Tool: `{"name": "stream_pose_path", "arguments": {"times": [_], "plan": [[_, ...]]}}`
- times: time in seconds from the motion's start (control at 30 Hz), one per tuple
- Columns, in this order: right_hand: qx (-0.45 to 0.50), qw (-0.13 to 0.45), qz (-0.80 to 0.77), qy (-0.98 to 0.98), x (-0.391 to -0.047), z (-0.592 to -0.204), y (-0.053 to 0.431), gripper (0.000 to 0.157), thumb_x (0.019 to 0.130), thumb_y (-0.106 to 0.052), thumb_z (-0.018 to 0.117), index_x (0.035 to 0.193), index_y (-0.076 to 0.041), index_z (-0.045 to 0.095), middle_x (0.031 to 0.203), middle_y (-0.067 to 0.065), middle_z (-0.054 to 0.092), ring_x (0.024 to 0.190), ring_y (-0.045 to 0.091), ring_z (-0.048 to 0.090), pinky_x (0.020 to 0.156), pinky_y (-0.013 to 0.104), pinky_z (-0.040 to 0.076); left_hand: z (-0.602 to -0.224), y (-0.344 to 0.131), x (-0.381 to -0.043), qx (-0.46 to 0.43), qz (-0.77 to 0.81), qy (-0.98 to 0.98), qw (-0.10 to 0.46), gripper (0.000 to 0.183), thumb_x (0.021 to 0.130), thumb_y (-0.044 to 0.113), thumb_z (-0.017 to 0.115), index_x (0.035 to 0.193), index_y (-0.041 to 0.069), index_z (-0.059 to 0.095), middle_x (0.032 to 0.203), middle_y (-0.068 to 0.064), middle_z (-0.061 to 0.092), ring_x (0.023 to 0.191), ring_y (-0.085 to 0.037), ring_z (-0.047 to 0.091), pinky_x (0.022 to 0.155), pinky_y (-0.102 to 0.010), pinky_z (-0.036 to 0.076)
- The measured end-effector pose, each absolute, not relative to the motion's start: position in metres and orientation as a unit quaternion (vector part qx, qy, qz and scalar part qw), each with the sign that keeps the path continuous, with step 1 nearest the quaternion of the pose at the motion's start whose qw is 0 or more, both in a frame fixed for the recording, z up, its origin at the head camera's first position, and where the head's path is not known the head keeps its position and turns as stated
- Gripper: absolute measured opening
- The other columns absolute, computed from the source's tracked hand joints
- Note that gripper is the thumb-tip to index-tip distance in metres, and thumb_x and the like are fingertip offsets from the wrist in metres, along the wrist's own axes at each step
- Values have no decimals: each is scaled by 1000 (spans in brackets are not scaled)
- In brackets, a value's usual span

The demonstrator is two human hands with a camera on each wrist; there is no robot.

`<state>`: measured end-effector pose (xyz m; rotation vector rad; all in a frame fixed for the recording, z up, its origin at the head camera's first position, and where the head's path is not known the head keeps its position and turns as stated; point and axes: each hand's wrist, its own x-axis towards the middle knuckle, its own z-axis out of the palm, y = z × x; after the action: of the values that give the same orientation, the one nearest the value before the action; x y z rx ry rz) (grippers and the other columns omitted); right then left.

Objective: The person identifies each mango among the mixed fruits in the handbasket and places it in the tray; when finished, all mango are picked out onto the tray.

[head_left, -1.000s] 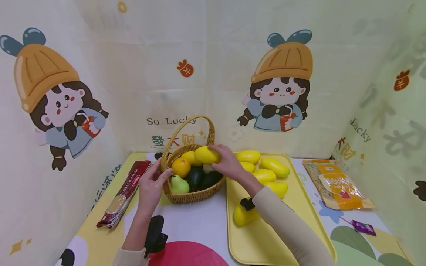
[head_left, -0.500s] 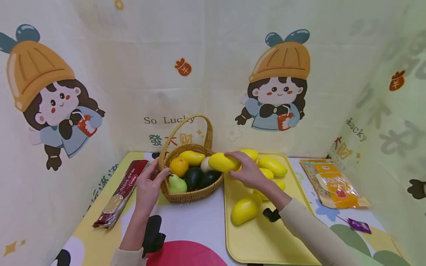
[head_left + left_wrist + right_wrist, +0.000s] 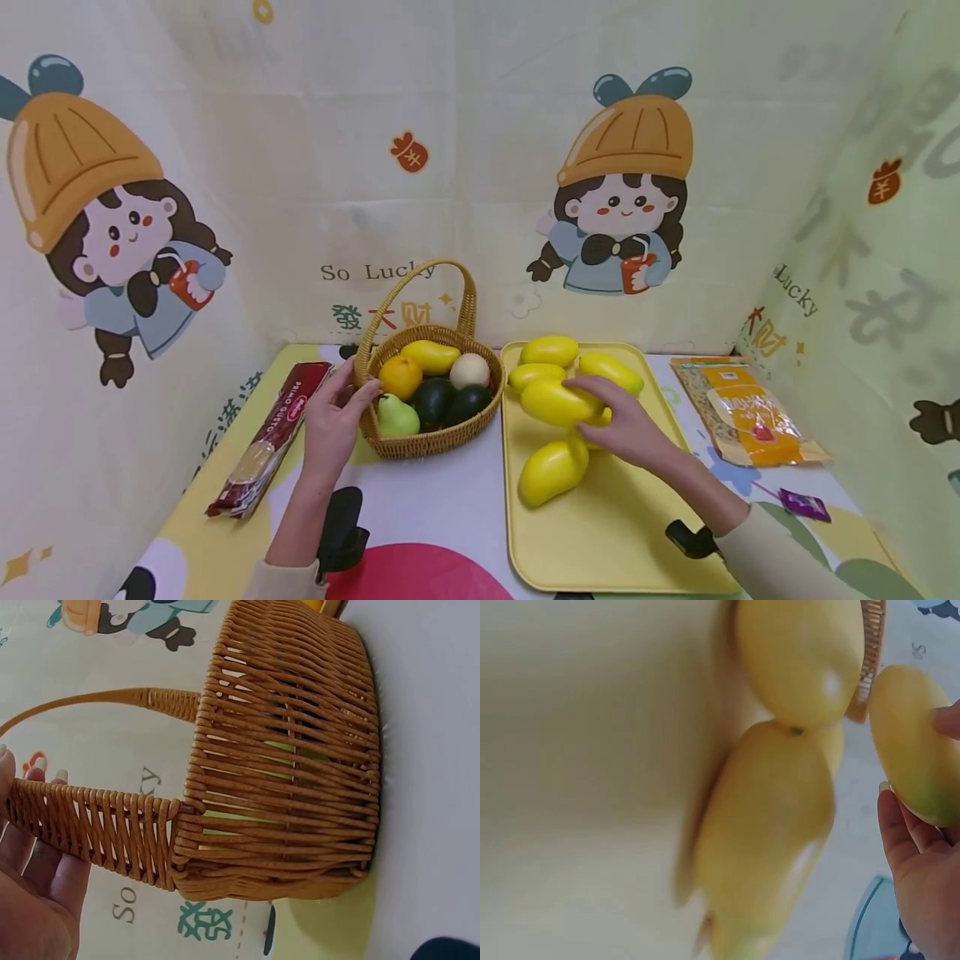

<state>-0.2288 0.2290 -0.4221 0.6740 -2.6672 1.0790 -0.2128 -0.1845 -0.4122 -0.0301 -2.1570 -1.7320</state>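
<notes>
My left hand (image 3: 332, 421) grips the left side of the handle of a wicker basket (image 3: 438, 442); the left wrist view shows thumb and fingers around the woven handle (image 3: 90, 817). Inside the basket lie an orange (image 3: 400, 377), a green pear (image 3: 397, 416), a yellow mango (image 3: 431, 357), a pale round fruit (image 3: 470, 372) and two dark avocados (image 3: 468, 406). My right hand (image 3: 630, 425) holds a yellow mango (image 3: 555, 403) between thumb and fingers, over the yellow tray (image 3: 600, 550). Several other mangoes (image 3: 553, 472) lie on that tray, some partly hidden behind the held one.
A dark red pasta packet (image 3: 273, 437) lies left of the basket. Right of the tray are an orange-and-clear food bag (image 3: 750, 412) and a small purple packet (image 3: 804, 505). A printed cloth backdrop (image 3: 487, 167) stands behind and at both sides.
My right hand has carried the mango from over the basket rightward to over the tray, uncovering the pale round fruit. My left hand has stayed on the basket handle.
</notes>
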Motion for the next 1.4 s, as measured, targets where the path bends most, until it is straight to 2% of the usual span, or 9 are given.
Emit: {"name": "stream_pose_path", "arguments": {"times": [0.1,0.2,0.3,0.6,0.9,1.1,1.23,1.4], "plan": [[217,90,367,-900,-216,-425,247,60,82,-10,78,136,-28,57,136,-3,60,120,10,54,95,30,51,-412,-184,-213,-13,-613,-768,184,53,95,36,65,146,34,49,139,0,60,104,-11,59,83,-13,54],[212,91,370,-900,-204,-428,263,60,82,-11,78,136,-28,57,136,-3,60,117,1,52,90,18,49,-413,-184,-214,-12,-608,-772,187,53,96,37,65,146,34,49,138,-1,60,104,-12,60,82,-13,55],[209,83,373,-900,-196,-432,277,59,83,-11,78,136,-26,58,136,0,60,119,-6,50,91,15,49,-415,-185,-214,-11,-606,-772,192,53,96,37,64,146,34,48,137,-2,61,104,-12,60,82,-13,55],[212,50,374,-901,-179,-445,315,57,84,-10,77,136,-20,58,136,10,60,117,-14,47,90,14,49,-415,-183,-213,-7,-605,-774,187,54,96,37,64,147,33,47,137,-4,60,103,-11,60,83,-13,54],[237,16,364,-901,-175,-458,324,52,83,-11,76,132,-14,61,129,5,66,114,-6,54,87,22,52,-414,-183,-213,-8,-610,-769,191,54,96,37,64,147,33,48,139,-5,60,104,-12,59,83,-11,54],[246,-8,362,-899,-178,-466,323,52,86,-14,75,135,-11,59,132,7,65,115,-5,54,88,24,53,-415,-182,-213,-5,-609,-771,184,54,97,37,63,148,32,47,139,-6,59,104,-11,59,83,-12,54],[247,2,357,-901,-180,-465,322,51,87,-16,75,135,-13,59,131,6,65,113,-2,56,87,25,53,-415,-182,-213,-4,-610,-770,190,52,97,38,63,146,34,49,136,-2,61,104,-12,59,83,-13,55],[259,48,346,-901,-185,-458,320,49,86,-13,76,132,-8,60,127,9,67,111,11,63,86,29,55,-414,-183,-214,-3,-611,-768,194,51,96,37,64,145,36,50,134,0,62,104,-13,60,82,-14,55]]}}
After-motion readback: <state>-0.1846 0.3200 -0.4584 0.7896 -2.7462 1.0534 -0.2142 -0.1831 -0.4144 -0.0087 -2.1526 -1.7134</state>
